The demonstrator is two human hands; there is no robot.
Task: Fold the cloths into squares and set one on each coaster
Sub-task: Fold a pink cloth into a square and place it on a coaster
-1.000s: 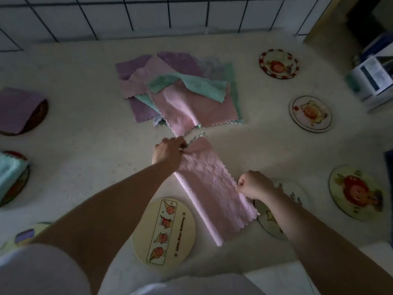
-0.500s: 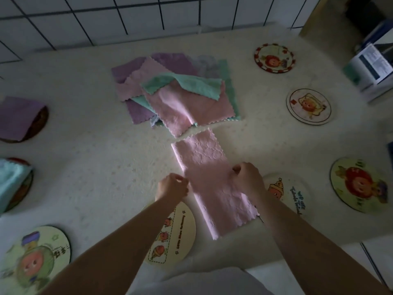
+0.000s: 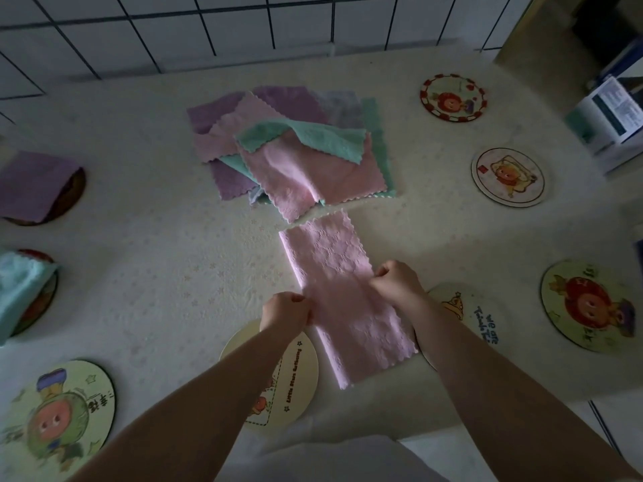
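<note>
Pink cloth strip (image 3: pixel 342 297) pinched mid-length between both hands, left (image 3: pixel 286 313), right (image 3: pixel 396 283).

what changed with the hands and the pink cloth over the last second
The left hand left the pink cloth's far corner and came back to grip its left edge midway; the right hand moved up the right edge. The cloth pile and coasters stayed put.

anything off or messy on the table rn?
Nothing damaged or spilled. The unfolded pile lies askew, with a teal cloth flopped over on top. The pink strip, held by the left hand and right hand, lies diagonally across the table.
</note>
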